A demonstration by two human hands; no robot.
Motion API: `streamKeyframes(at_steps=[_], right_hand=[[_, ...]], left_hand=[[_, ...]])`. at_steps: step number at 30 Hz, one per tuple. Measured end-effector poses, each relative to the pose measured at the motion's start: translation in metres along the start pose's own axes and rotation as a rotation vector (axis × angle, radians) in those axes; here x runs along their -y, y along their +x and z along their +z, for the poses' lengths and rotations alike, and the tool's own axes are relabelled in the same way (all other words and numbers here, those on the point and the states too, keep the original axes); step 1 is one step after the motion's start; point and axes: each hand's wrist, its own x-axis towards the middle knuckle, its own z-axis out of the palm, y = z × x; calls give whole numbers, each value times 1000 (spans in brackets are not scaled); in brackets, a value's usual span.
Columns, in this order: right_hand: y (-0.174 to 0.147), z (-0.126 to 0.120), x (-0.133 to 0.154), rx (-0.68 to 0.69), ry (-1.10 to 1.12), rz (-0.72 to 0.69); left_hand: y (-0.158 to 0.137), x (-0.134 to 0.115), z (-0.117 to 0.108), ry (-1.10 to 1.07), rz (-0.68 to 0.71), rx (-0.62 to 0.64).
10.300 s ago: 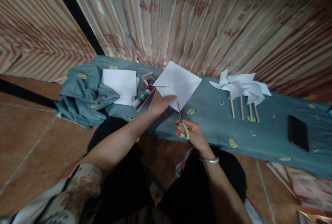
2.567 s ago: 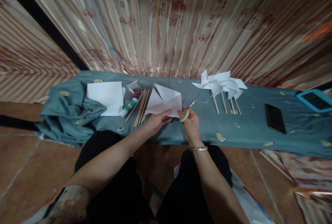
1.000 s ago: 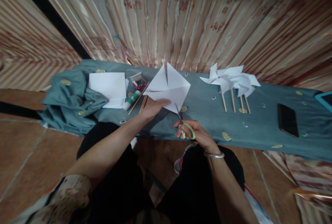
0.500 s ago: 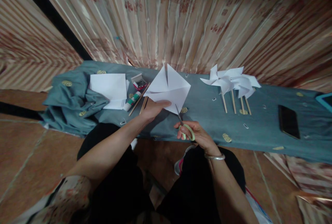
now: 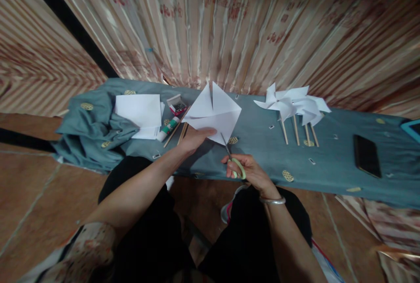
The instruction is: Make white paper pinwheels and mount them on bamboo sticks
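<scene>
A square white sheet of paper [image 5: 224, 107], slit inward from its far and left corners, is held up above the cloth. My left hand [image 5: 196, 138] grips its near left edge, thumb on top and the other fingers hidden underneath. In my right hand [image 5: 251, 170] are scissors [image 5: 237, 167] with pale green handles, my fingers through the loops. Their blades point away from me and reach onto the paper near its closest corner. The blades look nearly closed.
Left of the paper lie a glue stick [image 5: 168, 128], an opened small box of pins [image 5: 177, 106], wooden sticks [image 5: 177, 126] and a white paper stack [image 5: 139, 110]. Several paper pinwheels [image 5: 293, 104] and a black phone [image 5: 366, 155] rest on the blue-green cloth [image 5: 262, 156] to the right.
The scissor handles have come slightly closer together and my right hand has shifted a little. My left hand and the paper stay nearly in place.
</scene>
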Motion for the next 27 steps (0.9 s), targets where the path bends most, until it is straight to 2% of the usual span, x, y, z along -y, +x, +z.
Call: streamKeyframes(at_steps=[14,18,27], right_hand=[[1,1,-1,-28,0,-13],[2,2,0,-30,3,-28],[3,2,-2,-51,20,8]], left_hand=[[-4,-1,1,18,-22,18],[-7,-1,4,29,-69,73],[-7,-2,3,1,-51,62]])
